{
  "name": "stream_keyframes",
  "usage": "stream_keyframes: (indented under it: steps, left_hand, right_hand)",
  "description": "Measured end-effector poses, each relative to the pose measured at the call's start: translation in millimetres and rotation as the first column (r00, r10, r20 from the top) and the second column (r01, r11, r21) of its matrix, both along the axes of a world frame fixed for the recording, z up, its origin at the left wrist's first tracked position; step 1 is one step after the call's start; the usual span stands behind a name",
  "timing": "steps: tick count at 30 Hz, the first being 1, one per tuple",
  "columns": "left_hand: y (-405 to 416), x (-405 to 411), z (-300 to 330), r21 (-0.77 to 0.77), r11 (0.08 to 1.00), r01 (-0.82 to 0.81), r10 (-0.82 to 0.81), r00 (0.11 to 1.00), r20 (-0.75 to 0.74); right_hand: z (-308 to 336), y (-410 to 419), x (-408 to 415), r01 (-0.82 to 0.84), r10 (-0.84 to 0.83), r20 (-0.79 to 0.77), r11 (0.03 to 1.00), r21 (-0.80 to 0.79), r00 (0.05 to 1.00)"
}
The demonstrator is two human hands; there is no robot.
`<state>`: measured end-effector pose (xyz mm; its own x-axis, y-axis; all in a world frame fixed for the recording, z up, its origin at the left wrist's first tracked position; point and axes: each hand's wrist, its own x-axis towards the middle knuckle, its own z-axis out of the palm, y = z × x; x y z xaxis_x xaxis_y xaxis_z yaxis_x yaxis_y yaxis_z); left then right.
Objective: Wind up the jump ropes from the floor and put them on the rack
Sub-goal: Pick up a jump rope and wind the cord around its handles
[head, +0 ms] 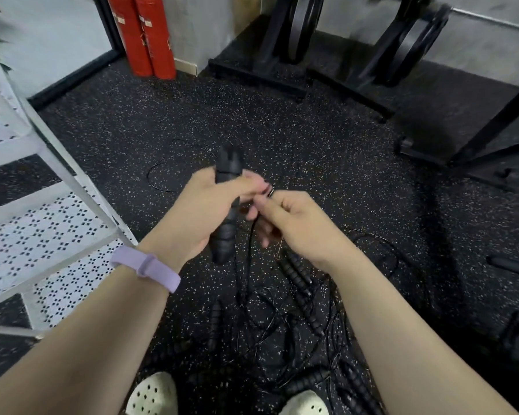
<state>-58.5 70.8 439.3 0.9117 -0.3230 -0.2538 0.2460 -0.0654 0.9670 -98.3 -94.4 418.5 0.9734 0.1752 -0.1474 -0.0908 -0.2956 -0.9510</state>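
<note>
Head view, the only one. Task looks early: the left hand (204, 205) grips a pair of black ribbed handles (226, 205) bunched together, held roughly upright above the floor, fingers and thumb curled round them. The right hand (294, 223) is just beside it, fingertips pinching a thin black cord (250, 235) that drops from the handles toward the floor. Seems to be mid-wind on one rope; how many wraps are on is too blurred to tell.

Still left: a tangled pile of jump ropes (297, 319) lies on the speckled rubber floor (162, 121) near the person's feet, several ribbed handles and loose cords crossing each other, count unclear. One loose cord loop (159, 175) also trails on the floor further out, left of the hands. The white perforated rack (42, 235) stands at left, close by; the shelves that show carry no rope, so nothing looks stowed yet, though part of the rack is out of frame.

Pose: both forearms reach forward and converge mid-frame, hands nearly touching. Purple wristband (146, 266) on the left wrist. White clogs (152, 393) at the near edge. Far side: red cylinders (141, 37) and black weight-plate stands (297, 34).
</note>
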Motion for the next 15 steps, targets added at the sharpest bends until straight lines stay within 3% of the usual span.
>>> stream_keyframes:
  steps: [3, 5, 7, 9, 12, 15]
  left_hand:
    - [0, -1, -3, -0.029, 0.994, 0.101, -0.104, 0.991, -0.089]
    - [-1, -2, -1, -0.074, 0.985, 0.157, -0.165, 0.979, -0.117]
    - [-3, -6, 0, 0.109, 0.948, 0.298, -0.292, 0.954, -0.066]
    - [-6, -12, -5, 0.317, 0.879, 0.356, -0.367, 0.93, -0.027]
    - [-8, -11, -9, 0.373, 0.899, 0.231, -0.269, 0.962, 0.052]
    - [-5, -8, -2, 0.254, 0.967, 0.035, -0.075, 0.986, 0.151]
  right_hand:
    - [4, -3, 3, 0.144, -0.138, -0.043, 0.939, 0.313, 0.99]
    - [12, -10, 5, 0.252, -0.225, -0.115, 0.816, 0.52, 0.968]
    - [20, -16, 8, 0.33, -0.288, -0.177, 0.663, 0.672, 0.941]
    - [21, -20, 11, 0.367, -0.331, -0.197, 0.601, 0.71, 0.923]
    - [11, -22, 13, 0.386, -0.354, -0.166, 0.757, 0.527, 0.92]
    - [3, -21, 12, 0.244, -0.209, -0.165, 0.939, 0.241, 0.964]
